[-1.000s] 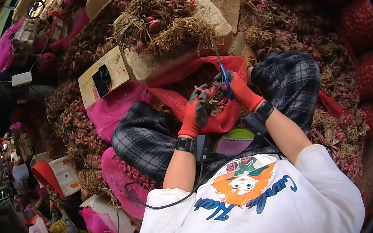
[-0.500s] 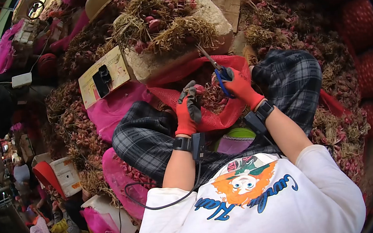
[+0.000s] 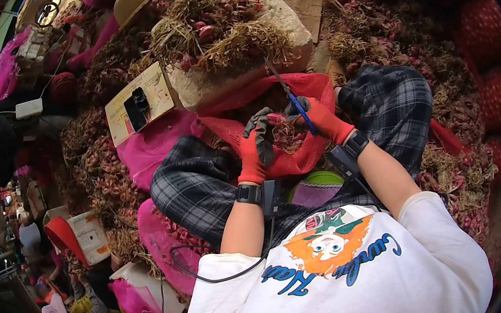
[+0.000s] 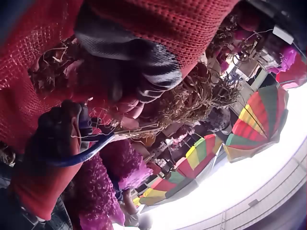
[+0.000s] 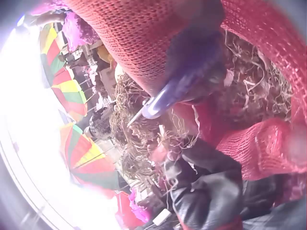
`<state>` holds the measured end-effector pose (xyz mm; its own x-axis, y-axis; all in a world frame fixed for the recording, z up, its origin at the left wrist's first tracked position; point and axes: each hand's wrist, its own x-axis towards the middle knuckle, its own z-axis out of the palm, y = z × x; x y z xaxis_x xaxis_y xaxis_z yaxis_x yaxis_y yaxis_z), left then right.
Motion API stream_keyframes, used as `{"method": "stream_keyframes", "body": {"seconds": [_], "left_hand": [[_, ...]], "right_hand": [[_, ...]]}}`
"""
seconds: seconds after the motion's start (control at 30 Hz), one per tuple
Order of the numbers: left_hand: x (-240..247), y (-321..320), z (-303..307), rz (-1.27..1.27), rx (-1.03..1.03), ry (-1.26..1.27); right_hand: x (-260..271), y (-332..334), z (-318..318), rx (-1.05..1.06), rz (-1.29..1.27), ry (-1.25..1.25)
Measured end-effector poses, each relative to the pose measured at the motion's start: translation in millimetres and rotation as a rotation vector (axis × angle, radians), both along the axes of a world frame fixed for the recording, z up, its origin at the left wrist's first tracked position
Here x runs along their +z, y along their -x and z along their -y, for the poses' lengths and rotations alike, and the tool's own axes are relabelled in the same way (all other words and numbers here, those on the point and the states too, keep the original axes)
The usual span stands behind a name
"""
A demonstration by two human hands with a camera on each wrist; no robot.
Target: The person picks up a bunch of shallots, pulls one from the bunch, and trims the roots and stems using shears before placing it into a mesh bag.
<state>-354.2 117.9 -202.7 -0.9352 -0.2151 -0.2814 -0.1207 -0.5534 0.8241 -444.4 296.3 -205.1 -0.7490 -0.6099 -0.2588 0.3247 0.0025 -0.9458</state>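
Observation:
My left hand [image 3: 255,146], in a red glove with grey coated fingers, grips a small bunch of shallots [image 4: 132,109]. Thin pale roots [image 5: 180,136] stick out beside its fingertips in the right wrist view. The right hand [image 3: 321,119], gloved alike, holds blue-handled scissors [image 3: 297,105] with the blades pointing away from the body. Both hands are close together over an open red mesh sack [image 3: 222,132], spread between the crossed legs. Shallots and root scraps [image 3: 287,138] lie inside the sack. The left glove's fingers partly hide the bunch.
Ahead stands a pale foam block [image 3: 277,15] heaped with dried-stalk shallots [image 3: 204,34]. A phone [image 3: 136,110] lies on a board [image 3: 157,86] at the left. Loose shallots [image 3: 99,175] cover the ground around the legs; filled red sacks [image 3: 495,89] are stacked at the right.
Half a second ago my left hand had drawn away from the scissors with its fingers raised. Now it is turned back toward the right hand, which has shifted slightly left with the scissors.

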Motion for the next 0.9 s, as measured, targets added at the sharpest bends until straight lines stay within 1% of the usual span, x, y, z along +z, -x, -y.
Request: {"method": "stream_keyframes", "body": {"seconds": [0.03, 0.1, 0.17, 0.2, 0.27, 0.3, 0.33, 0.37, 0.4, 0.43, 0.47, 0.53, 0.57, 0.63, 0.67, 0.7, 0.8, 0.87, 0.9], "left_hand": [[1.0, 3.1, 1.5, 0.05, 0.052, -0.231], [-5.3, 3.1, 4.4, 0.065, 0.082, -0.18], [-11.2, -3.1, 6.0, 0.107, 0.125, -0.157], [-19.3, -6.3, 5.7, 0.06, 0.081, 0.02], [-27.3, -10.0, -0.3, -0.036, -0.016, 0.373], [-31.1, -10.9, -4.0, -0.01, 0.014, 0.206], [-22.5, -10.9, -9.0, 0.018, 0.044, 0.039], [-17.7, -10.5, -11.6, 0.047, 0.076, -0.128], [-37.8, -12.1, -8.3, 0.107, 0.168, -0.189], [-42.9, -13.7, -6.0, 0.043, 0.128, 0.196], [-47.9, -13.9, -2.8, -0.023, 0.083, 0.582], [-53.3, -14.1, -0.2, -0.087, 0.056, 0.736], [-53.7, -13.8, -1.6, -0.082, 0.078, 0.504], [-49.8, -13.4, -5.0, -0.023, 0.102, 0.125], [-29.5, -12.1, -9.0, 0.031, 0.103, -0.019], [-17.9, -10.1, -11.0, 0.084, 0.102, -0.162], [-20.8, -11.9, -9.5, 0.045, 0.048, -0.188], [4.0, -12.6, -8.7, 0.063, -0.039, -0.063], [12.9, -12.6, -7.9, 0.071, -0.082, -0.002]], "right_hand": [[-8.4, -0.9, -1.9, -0.03, -0.036, -0.079], [-25.2, -5.4, -1.3, -0.085, -0.108, -0.236], [-3.9, -10.4, 6.2, -0.143, 0.116, -0.077], [4.2, -12.9, 11.3, -0.173, 0.229, 0.001], [-5.3, -16.7, 20.3, -0.2, -0.156, -0.154], [-9.3, -16.9, 24.4, -0.216, -0.352, -0.231], [-8.8, -17.0, 29.5, -0.228, -0.12, -0.009], [-7.1, -15.4, 27.3, -0.23, -0.007, 0.043], [-4.7, -13.5, 22.3, -0.228, 0.107, 0.095], [1.0, -12.2, 17.8, -0.222, 0.225, 0.147], [7.6, -7.7, 11.5, -0.135, 0.296, 0.188], [18.0, -9.1, 14.8, -0.194, 0.231, 0.128], [23.8, -10.4, 17.2, -0.226, 0.197, 0.097], [36.1, -20.2, 28.2, -0.261, 0.041, 0.123], [39.2, -23.8, 31.0, -0.28, -0.036, 0.136], [32.5, -20.6, 29.6, -0.273, -0.029, 0.108], [15.1, -7.8, 21.2, -0.218, 0.019, 0.059], [23.0, -2.6, 15.4, -0.14, 0.075, 0.068], [22.2, -0.7, 13.4, -0.087, 0.04, 0.051]]}}
